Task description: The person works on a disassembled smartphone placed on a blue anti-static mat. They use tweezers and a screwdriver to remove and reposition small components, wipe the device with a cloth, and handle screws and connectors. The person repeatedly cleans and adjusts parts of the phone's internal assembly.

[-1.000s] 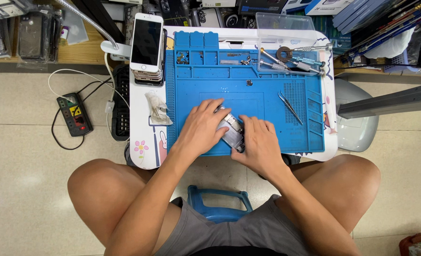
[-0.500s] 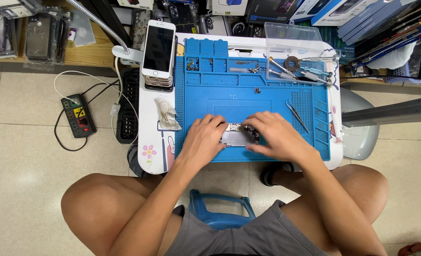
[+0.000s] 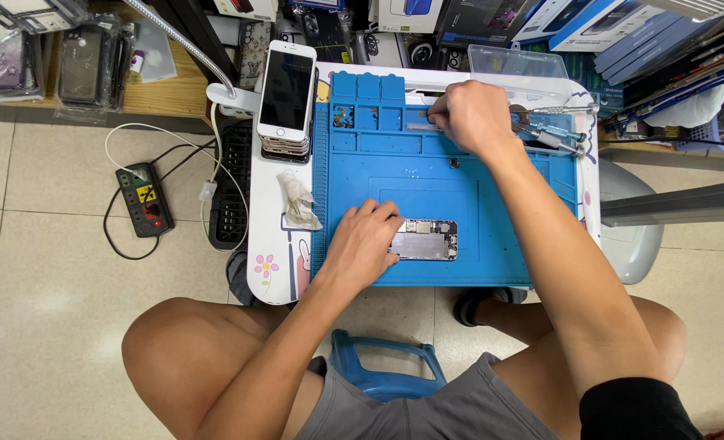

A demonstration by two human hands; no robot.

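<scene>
I see the left hand [image 3: 368,241] lying flat, fingers [image 3: 382,213] together, pressing the left end of the opened phone [image 3: 424,239] on the blue mat [image 3: 427,183]. The right hand [image 3: 473,116] is at the mat's far compartments, fingers curled on a small grey piece [image 3: 421,126]; whether it is gripped I cannot tell. The screwdrivers [image 3: 559,135] lie just right of those fingers.

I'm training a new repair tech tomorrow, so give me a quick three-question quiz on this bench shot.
1. True or false: the left hand rests on the opened phone lying on the blue mat.
2. Where is the right hand? A) on the opened phone B) at the mat's far tray row, beside the tools C) on the power strip
3. What sits on the stack of phones left of the mat?

Key:
1. True.
2. B.
3. A white phone, screen up and dark.
</scene>
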